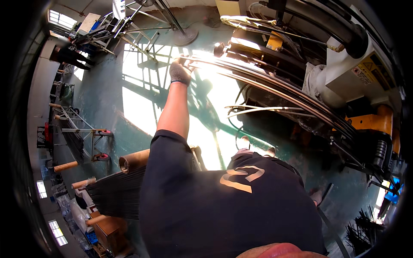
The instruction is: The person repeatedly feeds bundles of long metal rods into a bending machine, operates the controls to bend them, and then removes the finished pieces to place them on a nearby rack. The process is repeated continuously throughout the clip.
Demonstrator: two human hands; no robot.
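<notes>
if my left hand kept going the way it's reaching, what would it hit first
Your gloved left hand already seems to touch the end of the long metal rods. Straight on past them, likely the round base plate of a stand on the green floor; depth is unclear.

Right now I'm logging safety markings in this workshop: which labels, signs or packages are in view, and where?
Warning label: on the pale machine housing at upper right, yellow triangle over a white and red panel.
Yellow tag: on the dark machine frame at top centre, small rectangle.
Cardboard box: on the floor at lower left, brown, plain.
</notes>
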